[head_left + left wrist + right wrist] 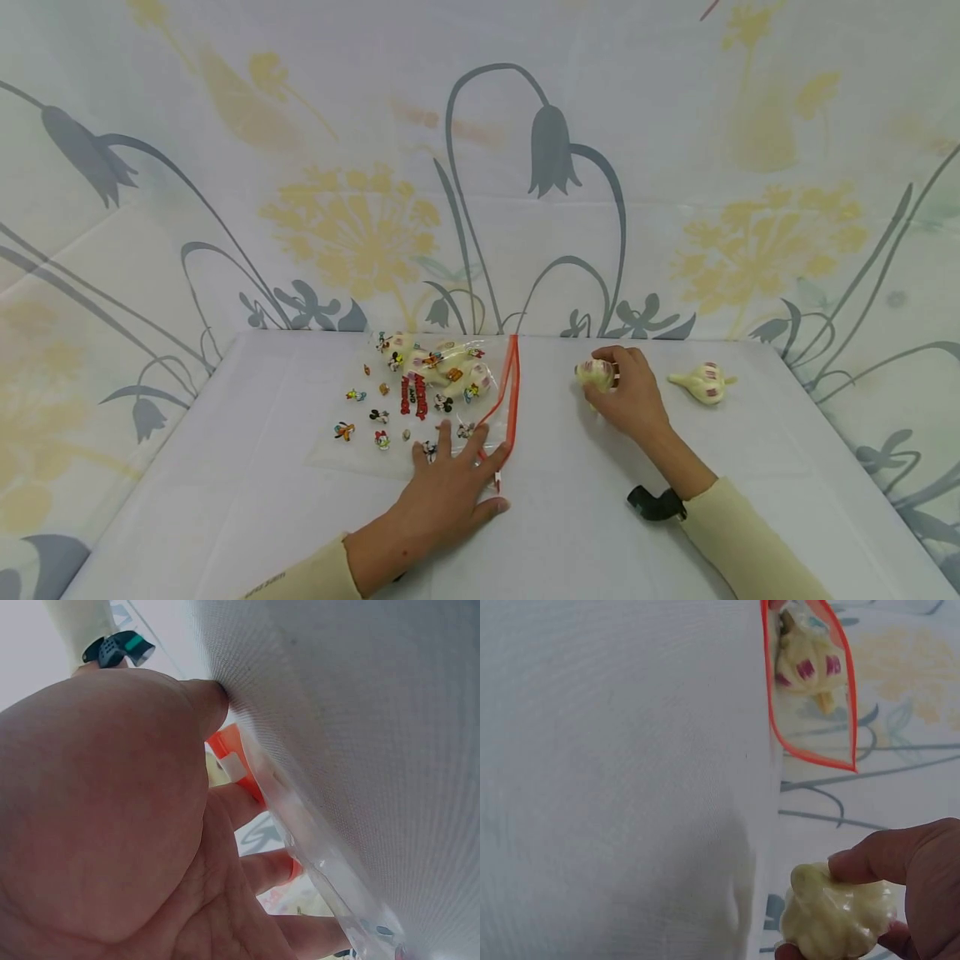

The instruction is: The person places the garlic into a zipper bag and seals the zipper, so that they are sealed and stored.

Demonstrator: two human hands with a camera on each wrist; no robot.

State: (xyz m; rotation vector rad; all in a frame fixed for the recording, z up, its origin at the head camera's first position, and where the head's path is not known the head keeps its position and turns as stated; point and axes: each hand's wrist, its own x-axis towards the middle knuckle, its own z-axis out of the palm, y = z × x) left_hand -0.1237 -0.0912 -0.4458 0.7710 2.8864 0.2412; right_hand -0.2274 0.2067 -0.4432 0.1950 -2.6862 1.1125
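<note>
Pinching a garlic bulb [593, 374] right of centre, your right hand [634, 400] is gripping; your spread left hand [448, 490] is pressing the cartoon-printed zip bag [513, 400].

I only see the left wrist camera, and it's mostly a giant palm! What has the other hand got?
Observer: The right hand holds a pale garlic bulb; the head view shows it clearly.
Operator: Ooh! Is there another one lying loose anywhere near it?
Observer: Yes, a second garlic bulb lies on the white tablecloth, over to the right of that hand.
</note>
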